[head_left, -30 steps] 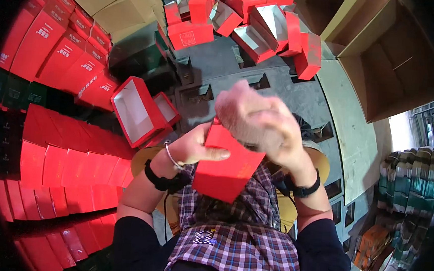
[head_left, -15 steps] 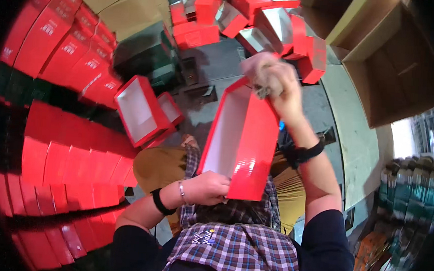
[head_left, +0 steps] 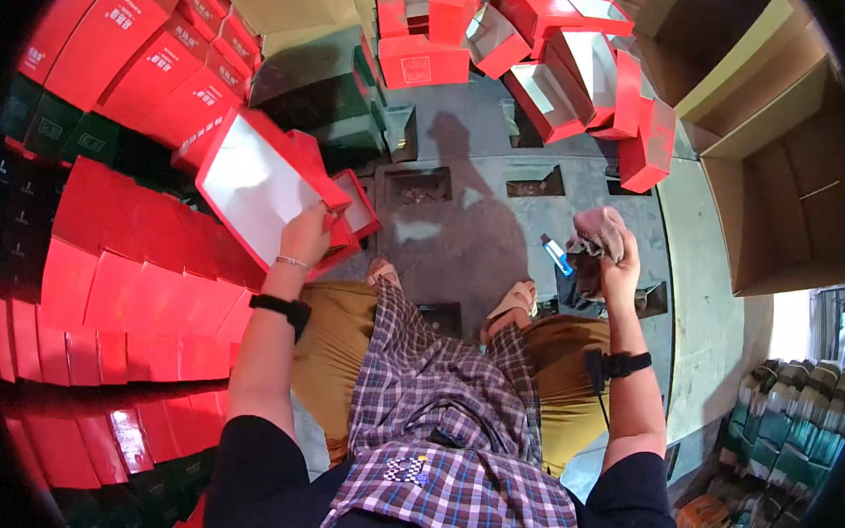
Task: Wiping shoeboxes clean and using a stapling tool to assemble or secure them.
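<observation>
Two bare hands in my head view, well apart. Left hand (head_left: 308, 236): fingers bent onto the right-hand edge of an open red box (head_left: 254, 178), pinching its wall; I can't make out the thumb. This box sits left of the person's knees, tilted, white inside facing up at me, with smaller open red boxes (head_left: 356, 205) showing past its right side.

Right hand (head_left: 621, 271): fingers closed round a crumpled pinkish-grey cloth (head_left: 597, 226), bunched, held out beyond the right knee. Just left of the cloth I see a small blue-and-white tube (head_left: 557, 255); what it rests on, I can't tell.

Around them: grey floor (head_left: 466, 184) with rectangular openings; a loose heap of red boxes (head_left: 505, 46) at the far side; dark green boxes (head_left: 308, 78) left of that; stacked red boxes (head_left: 150, 59) along the left; an open brown carton (head_left: 784, 199) at right.
</observation>
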`<action>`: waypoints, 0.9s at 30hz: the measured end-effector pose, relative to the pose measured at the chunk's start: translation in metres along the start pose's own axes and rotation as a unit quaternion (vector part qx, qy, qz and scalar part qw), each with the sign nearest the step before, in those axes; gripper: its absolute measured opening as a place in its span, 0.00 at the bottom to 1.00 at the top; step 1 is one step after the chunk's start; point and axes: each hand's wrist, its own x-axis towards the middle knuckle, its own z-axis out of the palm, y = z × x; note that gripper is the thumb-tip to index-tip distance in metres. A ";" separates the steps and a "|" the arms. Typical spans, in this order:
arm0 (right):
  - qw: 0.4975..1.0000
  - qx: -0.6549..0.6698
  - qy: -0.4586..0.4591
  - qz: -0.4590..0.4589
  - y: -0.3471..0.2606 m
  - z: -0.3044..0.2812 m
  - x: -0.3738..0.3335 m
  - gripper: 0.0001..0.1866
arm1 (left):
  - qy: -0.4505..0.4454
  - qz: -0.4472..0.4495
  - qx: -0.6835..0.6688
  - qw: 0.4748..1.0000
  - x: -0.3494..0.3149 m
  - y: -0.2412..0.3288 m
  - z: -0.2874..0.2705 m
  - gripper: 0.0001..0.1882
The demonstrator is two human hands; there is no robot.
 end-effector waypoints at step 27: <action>0.816 0.371 0.254 0.365 0.123 -0.025 0.030 0.20 | 0.058 0.316 0.023 0.947 0.292 0.223 0.120 0.16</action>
